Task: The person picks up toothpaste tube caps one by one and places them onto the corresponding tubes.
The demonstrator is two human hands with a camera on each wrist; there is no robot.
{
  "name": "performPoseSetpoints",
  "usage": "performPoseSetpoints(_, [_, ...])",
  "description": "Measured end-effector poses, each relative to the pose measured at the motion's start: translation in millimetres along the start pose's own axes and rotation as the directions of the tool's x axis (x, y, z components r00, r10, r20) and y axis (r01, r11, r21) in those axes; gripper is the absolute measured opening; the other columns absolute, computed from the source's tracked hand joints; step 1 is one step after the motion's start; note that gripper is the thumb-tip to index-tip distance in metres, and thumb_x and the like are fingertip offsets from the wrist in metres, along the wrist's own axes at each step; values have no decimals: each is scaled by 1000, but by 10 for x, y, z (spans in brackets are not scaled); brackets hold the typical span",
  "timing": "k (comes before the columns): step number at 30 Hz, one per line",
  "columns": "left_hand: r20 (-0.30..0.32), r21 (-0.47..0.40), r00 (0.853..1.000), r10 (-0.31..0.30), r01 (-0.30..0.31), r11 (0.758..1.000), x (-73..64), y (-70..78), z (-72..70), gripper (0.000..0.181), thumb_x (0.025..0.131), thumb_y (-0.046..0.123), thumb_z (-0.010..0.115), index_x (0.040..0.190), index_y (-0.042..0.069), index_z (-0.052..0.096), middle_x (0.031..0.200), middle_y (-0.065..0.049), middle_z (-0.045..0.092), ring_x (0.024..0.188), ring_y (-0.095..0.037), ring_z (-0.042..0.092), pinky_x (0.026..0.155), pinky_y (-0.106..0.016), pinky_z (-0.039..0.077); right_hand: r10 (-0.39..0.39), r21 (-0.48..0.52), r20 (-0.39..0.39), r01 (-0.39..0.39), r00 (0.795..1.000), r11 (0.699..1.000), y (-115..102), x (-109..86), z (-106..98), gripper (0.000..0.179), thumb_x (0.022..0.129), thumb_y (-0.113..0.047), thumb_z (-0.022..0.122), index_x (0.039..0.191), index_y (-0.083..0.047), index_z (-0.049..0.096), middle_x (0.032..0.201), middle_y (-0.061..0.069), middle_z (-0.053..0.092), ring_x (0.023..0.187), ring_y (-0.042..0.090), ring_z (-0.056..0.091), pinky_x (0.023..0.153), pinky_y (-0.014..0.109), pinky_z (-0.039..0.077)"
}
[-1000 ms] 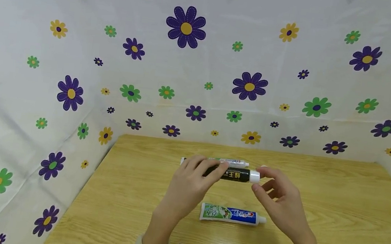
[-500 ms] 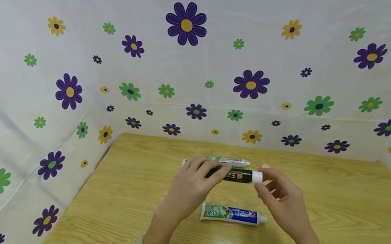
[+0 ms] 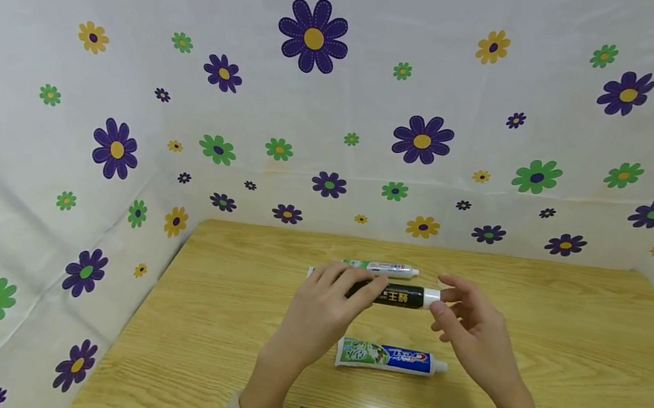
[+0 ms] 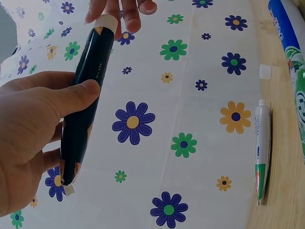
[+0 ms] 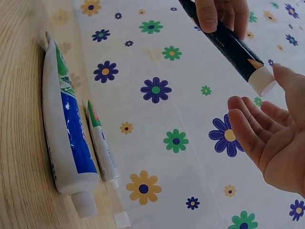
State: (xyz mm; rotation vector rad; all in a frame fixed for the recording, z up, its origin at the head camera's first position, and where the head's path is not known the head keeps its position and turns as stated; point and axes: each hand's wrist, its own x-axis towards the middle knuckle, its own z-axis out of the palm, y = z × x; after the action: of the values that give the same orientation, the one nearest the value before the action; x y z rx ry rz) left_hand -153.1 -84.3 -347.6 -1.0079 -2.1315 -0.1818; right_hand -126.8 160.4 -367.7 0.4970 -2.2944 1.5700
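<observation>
My left hand (image 3: 317, 314) grips a black toothpaste tube (image 3: 401, 296) with gold lettering, held level above the table, its white cap (image 3: 431, 299) pointing right. In the left wrist view the thumb (image 4: 88, 93) lies along the tube's side. At the cap end is my right hand (image 3: 478, 332), with its thumb right at the cap's edge and its other fingers spread loosely. The right wrist view shows those fingers (image 5: 248, 121) apart from the cap. Below the hands, a blue and green toothpaste tube (image 3: 385, 357) lies flat on the table.
Behind the black tube lies a slimmer white and green toothpaste tube (image 3: 389, 269). A small loose white cap (image 4: 265, 71) rests on the wooden table (image 3: 219, 299) near its nozzle. Flower-patterned sheeting (image 3: 363, 100) rises along the table's back and sides.
The black tube and both hands have shifted slightly to the right. The right fingers have loosened around the cap end. The tubes on the table have stayed put.
</observation>
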Motion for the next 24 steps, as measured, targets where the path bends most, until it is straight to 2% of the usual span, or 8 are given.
performPoseSetpoints(3, [0, -8, 1000, -1, 1, 1000, 0, -3, 5, 34, 89, 13, 74, 122, 18, 69, 110, -2, 70, 98, -19, 63, 87, -33, 55, -19, 14, 4, 19, 1000, 1000, 10, 8, -2, 50, 93, 3, 65, 139, -7, 49, 111, 9, 60, 73, 11, 66, 59, 27, 56])
performPoseSetpoints(6, [7, -21, 1000, -8, 9, 1000, -4, -5, 14, 34, 90, 13, 74, 123, 18, 69, 110, -2, 70, 98, -20, 63, 87, -34, 55, -80, 19, 6, 80, 997, 997, 16, 9, -9, 60, 86, 9, 69, 139, -8, 48, 117, 5, 58, 75, 10, 66, 60, 24, 54])
performPoseSetpoints(10, [16, -20, 1000, -14, 14, 1000, -11, -12, 15, 35, 90, 14, 74, 124, 18, 68, 110, -2, 69, 98, -20, 64, 87, -34, 56, -160, 10, 2, 160, 987, 987, 19, 1, -10, 60, 81, 15, 70, 135, -6, 52, 120, -3, 58, 76, 8, 65, 59, 23, 54])
performPoseSetpoints(12, [16, -11, 1000, -10, 10, 1000, -18, -18, 11, 35, 90, 14, 74, 124, 18, 68, 110, -2, 69, 98, -20, 64, 86, -34, 56, -182, 11, -3, 182, 983, 983, 19, -2, -4, 58, 81, 17, 69, 133, -4, 53, 121, -2, 59, 76, 8, 64, 58, 22, 53])
performPoseSetpoints(16, [16, -1, 1000, -3, 3, 1000, -18, -23, -6, 35, 89, 13, 74, 123, 18, 68, 110, -2, 69, 99, -20, 64, 85, -34, 56, -192, 13, -16, 193, 981, 981, 20, -9, 5, 56, 82, 19, 67, 132, -2, 53, 118, 5, 60, 74, 8, 63, 57, 22, 52])
performPoseSetpoints(24, [27, -9, 1000, -8, 8, 1000, -24, -27, -27, 34, 90, 12, 73, 123, 19, 68, 111, -2, 69, 99, -20, 64, 87, -35, 56, -184, 27, -21, 184, 983, 983, 29, -15, 13, 55, 83, 18, 66, 132, -2, 53, 113, -3, 60, 69, 9, 61, 54, 22, 49])
